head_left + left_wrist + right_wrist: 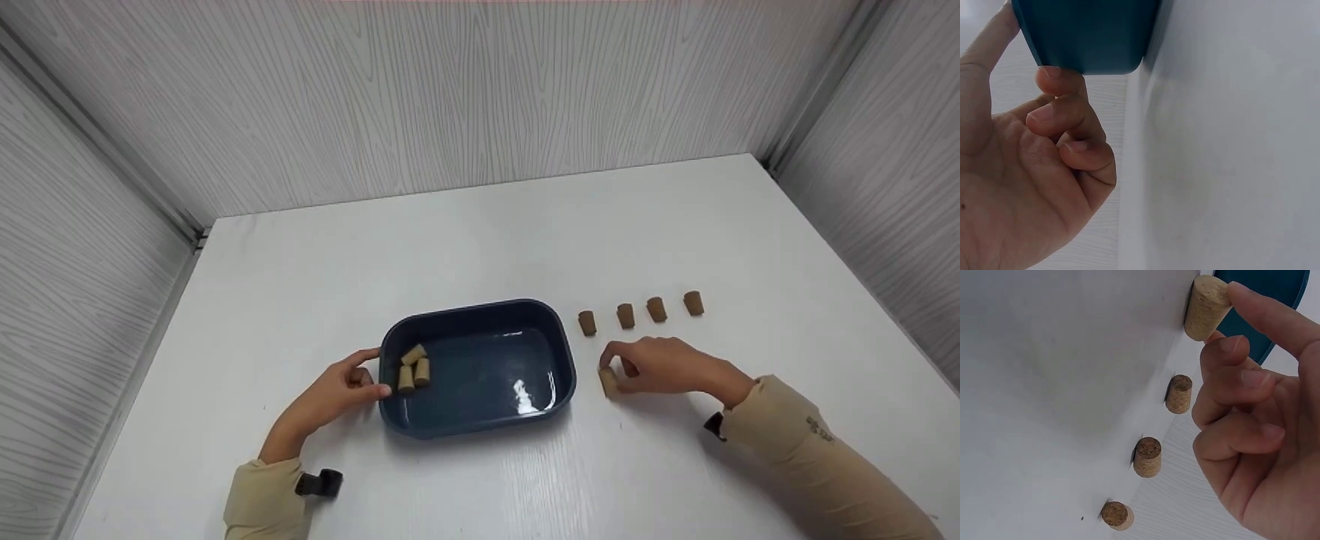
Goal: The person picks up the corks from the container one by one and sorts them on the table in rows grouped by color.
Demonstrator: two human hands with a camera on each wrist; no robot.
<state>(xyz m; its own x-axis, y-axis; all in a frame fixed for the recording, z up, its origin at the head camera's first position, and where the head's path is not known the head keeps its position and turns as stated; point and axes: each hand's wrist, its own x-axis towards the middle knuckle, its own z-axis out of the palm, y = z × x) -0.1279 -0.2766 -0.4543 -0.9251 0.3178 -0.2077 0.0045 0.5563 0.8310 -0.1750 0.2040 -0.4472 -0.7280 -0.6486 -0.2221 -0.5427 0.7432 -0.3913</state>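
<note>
Pinching is best kept light tbh: the pale cork (1204,314) is held by fingers of the right hand (667,366), just right of the blue tray (480,382), its left end gripped by the left hand (336,391).

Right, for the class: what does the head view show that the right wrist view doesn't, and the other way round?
Only the head view: the left hand gripping one end of the blue tray, three light corks inside it, and all four darker corks.

Only the right wrist view: the palm side of the right hand.

Both: the right hand pinching another light cork, at least part of the tray, and three darker corks.
</note>
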